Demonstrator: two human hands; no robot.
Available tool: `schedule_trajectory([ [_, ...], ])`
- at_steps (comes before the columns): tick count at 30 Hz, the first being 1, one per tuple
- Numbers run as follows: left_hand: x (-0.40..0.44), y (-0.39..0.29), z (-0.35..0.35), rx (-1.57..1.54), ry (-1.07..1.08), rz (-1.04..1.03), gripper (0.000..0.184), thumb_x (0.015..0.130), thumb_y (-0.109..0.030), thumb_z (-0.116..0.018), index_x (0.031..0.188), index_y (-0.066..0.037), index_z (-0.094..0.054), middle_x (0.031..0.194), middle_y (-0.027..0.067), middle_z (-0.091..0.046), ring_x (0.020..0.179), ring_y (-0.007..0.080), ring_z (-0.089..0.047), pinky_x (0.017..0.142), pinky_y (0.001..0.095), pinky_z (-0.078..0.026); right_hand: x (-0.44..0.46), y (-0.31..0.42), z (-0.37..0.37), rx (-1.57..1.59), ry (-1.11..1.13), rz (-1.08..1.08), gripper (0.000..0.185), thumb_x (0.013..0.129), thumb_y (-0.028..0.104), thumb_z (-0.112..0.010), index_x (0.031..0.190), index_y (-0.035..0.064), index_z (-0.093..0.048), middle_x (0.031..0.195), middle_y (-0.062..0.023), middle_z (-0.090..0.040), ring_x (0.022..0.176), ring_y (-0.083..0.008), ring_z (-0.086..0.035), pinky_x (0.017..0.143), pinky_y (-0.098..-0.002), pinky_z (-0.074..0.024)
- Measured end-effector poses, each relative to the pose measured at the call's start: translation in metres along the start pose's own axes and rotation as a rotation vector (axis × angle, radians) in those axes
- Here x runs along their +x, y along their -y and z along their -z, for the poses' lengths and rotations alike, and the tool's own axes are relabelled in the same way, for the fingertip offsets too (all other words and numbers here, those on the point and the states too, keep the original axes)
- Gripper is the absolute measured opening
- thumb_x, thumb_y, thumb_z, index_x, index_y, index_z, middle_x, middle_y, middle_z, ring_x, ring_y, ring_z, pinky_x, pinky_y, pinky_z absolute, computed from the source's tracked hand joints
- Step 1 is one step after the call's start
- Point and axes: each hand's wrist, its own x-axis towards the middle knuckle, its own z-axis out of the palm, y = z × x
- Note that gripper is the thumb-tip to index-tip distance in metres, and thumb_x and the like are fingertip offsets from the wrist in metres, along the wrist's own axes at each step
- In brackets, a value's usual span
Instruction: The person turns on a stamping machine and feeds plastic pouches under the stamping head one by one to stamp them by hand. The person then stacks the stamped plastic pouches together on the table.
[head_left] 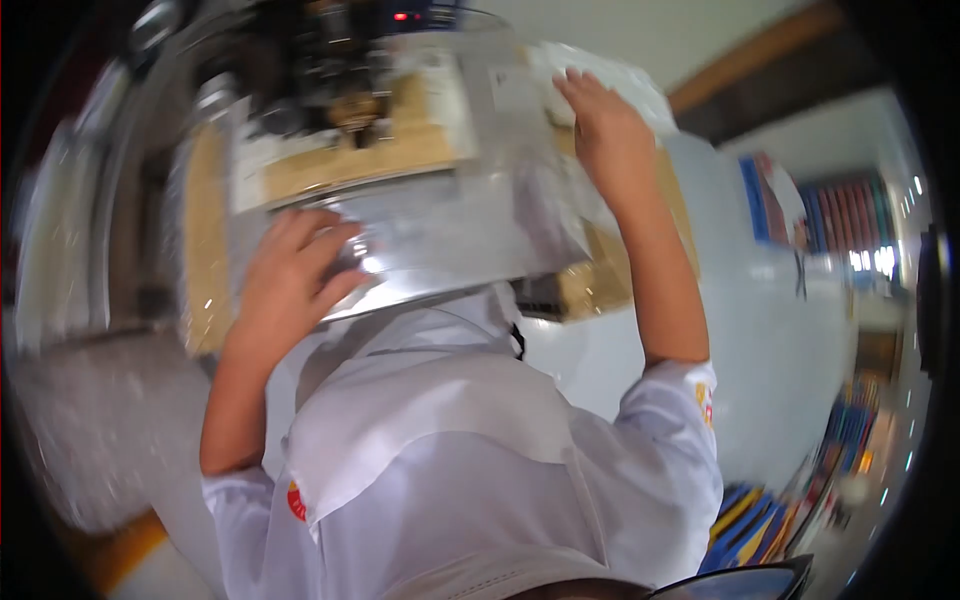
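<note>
A machine with dark metal parts point(335, 60) and a brownish block point(355, 112) stands in front of me, with a tan board around its base. My left hand point(290, 275) lies on the shiny metal plate point(430, 235) at its near side, fingers apart and the thumb out to the right. My right hand point(612, 135) is at the machine's right, fingers stretched out over clear plastic wrapping point(645, 95). Whether it presses on the plastic or hovers just above, I cannot tell. Nothing shows in either hand, and the picture is blurred by motion.
A small red light point(402, 16) glows on a blue box behind the machine. Clear plastic point(90, 430) hangs at the left. Tan wrapped packets point(600, 285) lie at the right. Coloured folders point(845, 215) stand farther right, and a brown beam point(770, 70) crosses the upper right.
</note>
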Motion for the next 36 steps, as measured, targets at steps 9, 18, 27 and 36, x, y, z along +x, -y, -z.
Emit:
schedule_trajectory([
  [9,-0.004,0.0,-0.001,0.088,0.174,-0.011,0.038,0.079,-0.014,-0.078,0.115,-0.006,-0.071,0.124,0.0142,-0.067,0.11,0.0352,-0.061,0.094,0.0428,-0.05,-0.137,-0.106,-0.063,-0.173,0.116,-0.301,0.037,0.088,0.008,-0.054,0.123,0.0087,-0.066,0.134,-0.0139,-0.064,0.125,-0.0327,-0.059,0.101,-0.0479,-0.0481],
  [18,-0.004,0.0,0.005,0.028,0.197,-0.013,0.027,0.082,-0.002,-0.07,0.109,-0.005,-0.073,0.116,0.0125,-0.07,0.103,0.0334,-0.065,0.089,0.04,-0.053,-0.175,-0.065,-0.071,-0.043,0.009,-0.33,0.049,0.086,0.031,-0.074,0.129,0.0074,-0.066,0.132,-0.0155,-0.064,0.122,-0.034,-0.061,0.101,-0.0456,-0.0479],
  [27,-0.021,-0.017,0.027,0.281,-0.315,-0.256,0.042,0.069,0.011,-0.073,0.107,-0.007,-0.076,0.109,0.0097,-0.069,0.094,0.0233,-0.064,0.072,0.0332,-0.053,-0.054,0.074,0.077,1.286,-0.034,-0.162,0.037,0.095,0.021,-0.071,0.126,0.0022,-0.067,0.122,-0.0085,-0.069,0.114,-0.019,-0.063,0.101,-0.0321,-0.0479],
  [36,-0.027,-0.059,0.062,-0.059,-0.482,-0.403,0.03,0.074,0.014,-0.071,0.101,0.001,-0.074,0.109,0.0188,-0.067,0.097,0.0337,-0.065,0.086,0.0422,-0.052,-0.015,0.16,0.067,2.122,0.798,-0.173,0.041,0.1,0.017,-0.063,0.138,0.0024,-0.056,0.124,-0.0096,-0.066,0.115,-0.0156,-0.062,0.102,-0.0291,-0.0459],
])
